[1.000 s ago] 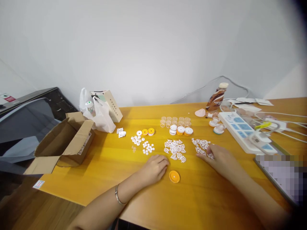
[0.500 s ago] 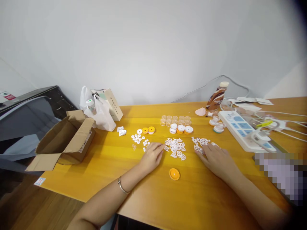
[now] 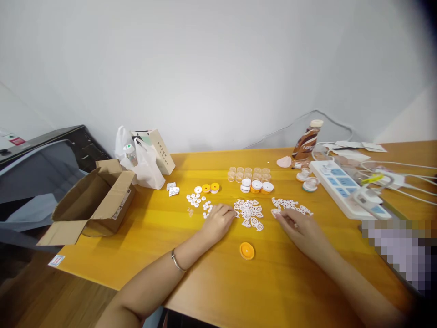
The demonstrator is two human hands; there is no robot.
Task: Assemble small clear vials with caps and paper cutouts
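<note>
My left hand (image 3: 219, 222) rests on the table with its fingers curled together. Its fingertips reach the left edge of a pile of white openwork plastic pieces (image 3: 248, 208); what they pinch, if anything, is too small to make out. My right hand (image 3: 302, 228) is closed in a pinch, with a white openwork piece (image 3: 275, 212) at its thumb and fingertips. Just behind it lies a smaller group of similar pieces (image 3: 290, 204). Between my forearms, nearer to me, sits a round orange part (image 3: 247, 251) with a small white centre.
Clear small cups (image 3: 248, 173) stand in rows behind white and orange round parts (image 3: 256, 185). Small white caps (image 3: 195, 199) lie left. An open cardboard box (image 3: 94, 198) and plastic bag (image 3: 148, 166) stand farther left. A bottle (image 3: 307, 142) and power strip (image 3: 346, 187) are on the right.
My right hand has drawn its fingers together into a pinch, uncovering more of the right group of white pieces. My left hand has barely moved.
</note>
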